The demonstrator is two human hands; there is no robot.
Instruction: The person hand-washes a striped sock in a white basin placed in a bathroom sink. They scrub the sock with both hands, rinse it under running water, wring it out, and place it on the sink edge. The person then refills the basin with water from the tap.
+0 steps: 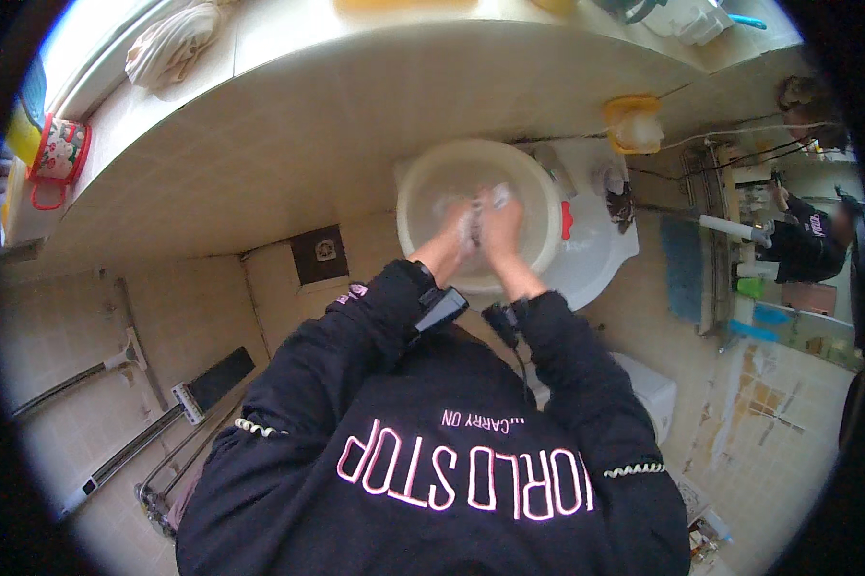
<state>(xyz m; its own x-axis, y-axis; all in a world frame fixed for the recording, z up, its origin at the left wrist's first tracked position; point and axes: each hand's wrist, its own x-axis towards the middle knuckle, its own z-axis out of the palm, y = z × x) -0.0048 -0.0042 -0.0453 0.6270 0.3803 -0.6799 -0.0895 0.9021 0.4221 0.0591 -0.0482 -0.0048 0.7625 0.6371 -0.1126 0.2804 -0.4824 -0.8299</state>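
Observation:
A pale round plastic basin (552,252) rests on a white washbasin (605,263) in front of me. Both my hands are inside it, close together and blurred. My left hand (461,227) and my right hand (503,219) have something whitish, perhaps foam or a small cloth, about the fingers; a pale bit shows at the top of my right hand. A dark strip lies between the palms. What each hand grips is not clear. A red clip-like piece (566,220) sits against the basin's right side.
An orange soap holder (632,124) hangs on the wall at the right. Above runs a ledge with a bundled cloth (174,47) and a patterned red-rimmed mug (61,151). A mirror (799,288) is at the right, long-handled mops (187,403) at lower left, and a dark vent (320,253) is nearby.

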